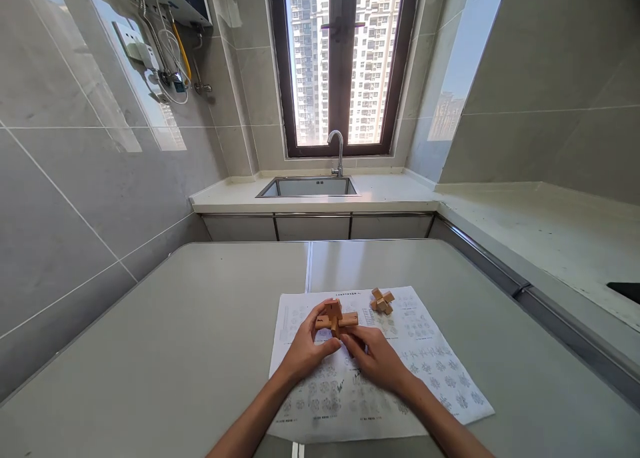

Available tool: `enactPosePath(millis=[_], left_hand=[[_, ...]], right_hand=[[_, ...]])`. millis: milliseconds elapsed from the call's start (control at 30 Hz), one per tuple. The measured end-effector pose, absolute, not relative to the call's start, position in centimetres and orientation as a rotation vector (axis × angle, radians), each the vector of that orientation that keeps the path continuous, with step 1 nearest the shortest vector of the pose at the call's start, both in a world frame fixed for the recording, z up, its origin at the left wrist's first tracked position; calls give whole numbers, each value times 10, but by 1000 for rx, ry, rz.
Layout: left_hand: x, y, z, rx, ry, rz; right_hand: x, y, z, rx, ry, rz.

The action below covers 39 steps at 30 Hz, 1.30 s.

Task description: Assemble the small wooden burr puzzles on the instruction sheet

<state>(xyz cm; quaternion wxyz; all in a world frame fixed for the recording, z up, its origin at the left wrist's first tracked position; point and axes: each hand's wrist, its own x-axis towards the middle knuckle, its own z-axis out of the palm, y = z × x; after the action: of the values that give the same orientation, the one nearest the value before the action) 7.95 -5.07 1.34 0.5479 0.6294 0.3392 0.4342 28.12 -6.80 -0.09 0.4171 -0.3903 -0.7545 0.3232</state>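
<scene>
A partly joined wooden burr puzzle (336,319), with crossed notched sticks, is held just above the printed sheet. My left hand (305,348) grips it from the left, fingers behind and thumb at its lower front. Close against the puzzle's lower right side is my right hand (373,355), its fingers closed in a pinch. What lies between those fingers is mostly hidden. Beyond the right hand, a second wooden burr puzzle (382,301), lighter in colour and fully crossed, rests on the printed sheet (400,341) of puzzle diagrams.
The sheet lies on a pale grey table (175,351) with a seam down its middle. Behind the table, a white counter (390,188) holds a sink (310,187) and a tap (340,153) under a window. Another counter runs along the right; a tiled wall stands left.
</scene>
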Motion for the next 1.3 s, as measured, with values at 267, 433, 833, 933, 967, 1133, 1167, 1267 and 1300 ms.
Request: enactPosePath(millis=[267, 433, 833, 933, 967, 1133, 1167, 1267, 1300], left_hand=[[81, -55, 25, 1584, 931, 1010], [85, -59, 28, 1642, 1012, 1054], [85, -61, 27, 1855, 1075, 1050], [85, -61, 27, 1870, 1075, 1045], [85, -61, 26, 1876, 1077, 1046], [85, -61, 25, 1878, 1095, 1044], [85, -61, 24, 1854, 1097, 1056], [86, -62, 25, 1751, 1072, 1109], [86, -62, 25, 1719, 1053, 1116]], right_hand=[[282, -68, -3, -1015, -1837, 908], [288, -65, -1, -871, -1648, 1185], [288, -57, -6, -846, -1278, 1516], [287, -57, -7, -839, -1268, 1501], [287, -57, -7, -834, -1274, 1518], [287, -58, -8, -798, -1315, 1582], [287, -58, -8, -792, -1310, 1594], [287, -57, -9, -765, -1272, 1641], [287, -57, -9, -756, -1256, 1656]])
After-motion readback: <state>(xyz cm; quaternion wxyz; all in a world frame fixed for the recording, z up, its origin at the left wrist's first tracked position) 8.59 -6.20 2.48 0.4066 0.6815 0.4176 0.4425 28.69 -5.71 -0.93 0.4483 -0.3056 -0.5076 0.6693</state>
